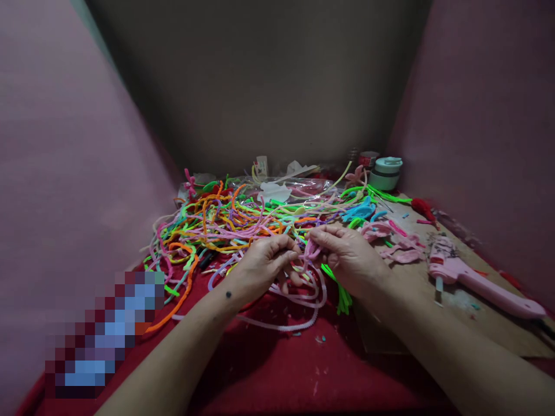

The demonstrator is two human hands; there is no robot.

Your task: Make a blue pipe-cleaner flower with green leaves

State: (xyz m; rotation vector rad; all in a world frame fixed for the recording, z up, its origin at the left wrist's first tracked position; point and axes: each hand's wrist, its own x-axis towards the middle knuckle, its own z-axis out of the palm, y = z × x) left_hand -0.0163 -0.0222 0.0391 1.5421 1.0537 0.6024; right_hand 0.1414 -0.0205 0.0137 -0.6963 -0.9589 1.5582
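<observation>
Head view, angled down at a cluttered worktop. Gripped a pink pipe cleaner [311, 249] with both hands, left hand [264, 260] and right hand [347, 257] each clenched on it, thumb pressed against fingers, knuckles almost touching. Held it low over a red cloth [269, 370], at the near edge of a pile [225, 225] of coloured strands. Let its pale length droop from the grip in a loop, lying on the cloth under both wrists. Could not tell whether bent or knotted at the fingertips, hidden there by the thumbs.

Saw the pile as a tangle of orange, green, pink, yellow and lilac behind the hands, reaching left past the left forearm. Noted a clear bag [303, 188] at its far side, partly under the strands. Found a bunch of green strands [342, 292] just below the right hand, touching the cloth. Saw cardboard [433, 323] to the right of the hands, with pink scraps [401, 254] on it near the right hand. Noted a pink glue gun [472, 280] further right on the same cardboard, well apart from both hands, nozzle end nearer them. Made out a teal-lidded tub [385, 172] at the far right by the wall, and a blue piece [359, 211] between tub and scraps.
</observation>
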